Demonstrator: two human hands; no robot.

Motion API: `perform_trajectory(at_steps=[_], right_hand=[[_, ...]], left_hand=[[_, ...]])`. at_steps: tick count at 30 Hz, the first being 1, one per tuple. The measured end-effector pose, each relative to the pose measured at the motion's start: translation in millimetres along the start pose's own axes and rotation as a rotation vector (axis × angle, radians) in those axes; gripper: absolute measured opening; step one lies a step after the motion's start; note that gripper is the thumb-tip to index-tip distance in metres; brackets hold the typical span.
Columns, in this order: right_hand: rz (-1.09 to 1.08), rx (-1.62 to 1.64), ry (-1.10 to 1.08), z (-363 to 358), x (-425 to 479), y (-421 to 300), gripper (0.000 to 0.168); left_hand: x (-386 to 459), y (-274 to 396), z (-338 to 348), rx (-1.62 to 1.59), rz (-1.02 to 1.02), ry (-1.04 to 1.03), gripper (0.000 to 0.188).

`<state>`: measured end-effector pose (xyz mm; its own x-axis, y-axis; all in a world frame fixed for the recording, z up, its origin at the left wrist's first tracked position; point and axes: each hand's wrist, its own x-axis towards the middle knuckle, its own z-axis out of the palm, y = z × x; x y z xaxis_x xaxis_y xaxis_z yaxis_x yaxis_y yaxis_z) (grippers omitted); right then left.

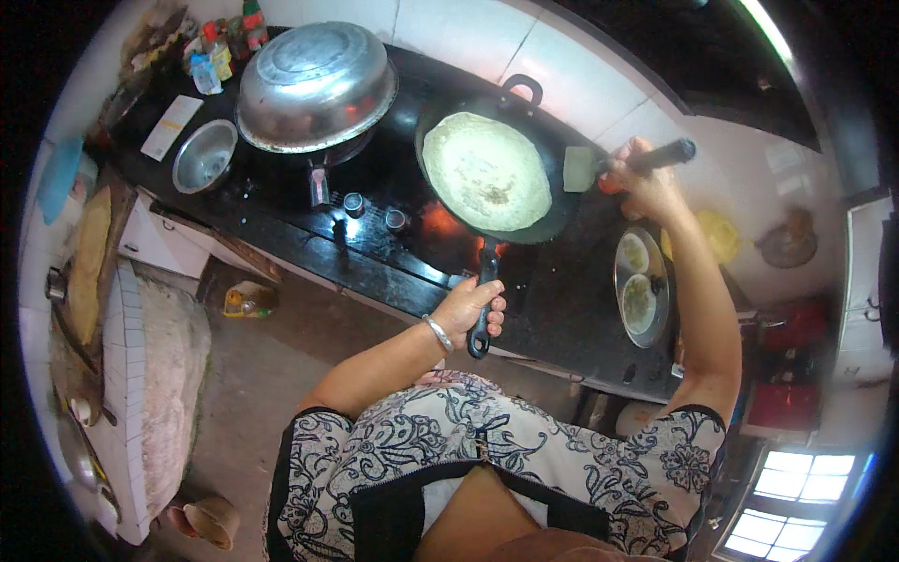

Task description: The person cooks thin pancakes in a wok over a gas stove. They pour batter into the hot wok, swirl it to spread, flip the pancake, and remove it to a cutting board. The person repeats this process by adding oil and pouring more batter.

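Observation:
My left hand (472, 313) grips the black handle (487, 274) of a dark frying pan (555, 219) on the stove. A pale round flatbread (486, 172), browned in spots near its lower middle, covers most of the pan's inside. Flame glow shows beneath the pan's near edge. In my right hand (642, 179) is a spatula, held with its flat blade (579, 169) over the pan's right rim. Its dark grip sticks out to the right of my fist. Whether the blade touches the pan I cannot tell.
A second pan under a large domed metal lid (317, 88) stands left of the frying pan. Farther left are a metal bowl (205, 156) and several bottles (219, 53). To the right, an oval metal tray (660, 327) carries two dishes of food (638, 303). Stove knobs (353, 204) face me.

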<state>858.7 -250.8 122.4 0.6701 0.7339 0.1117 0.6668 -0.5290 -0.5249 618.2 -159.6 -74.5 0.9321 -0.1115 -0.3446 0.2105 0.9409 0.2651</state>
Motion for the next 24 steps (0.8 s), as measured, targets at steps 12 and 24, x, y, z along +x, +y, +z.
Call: perform_trajectory(at_steps=[12, 24], right_hand=[[-0.024, -0.017, -0.013, 23.4, 51.2, 5.1, 0.011], [0.042, -0.072, -0.001, 2.8, 26.7, -25.3, 0.017]], left_hand=[[-3.1, 4.3, -0.2, 0.031, -0.008, 0.003, 0.014], [14.2, 0.5, -11.4, 0.005, -0.016, -0.045, 0.013]])
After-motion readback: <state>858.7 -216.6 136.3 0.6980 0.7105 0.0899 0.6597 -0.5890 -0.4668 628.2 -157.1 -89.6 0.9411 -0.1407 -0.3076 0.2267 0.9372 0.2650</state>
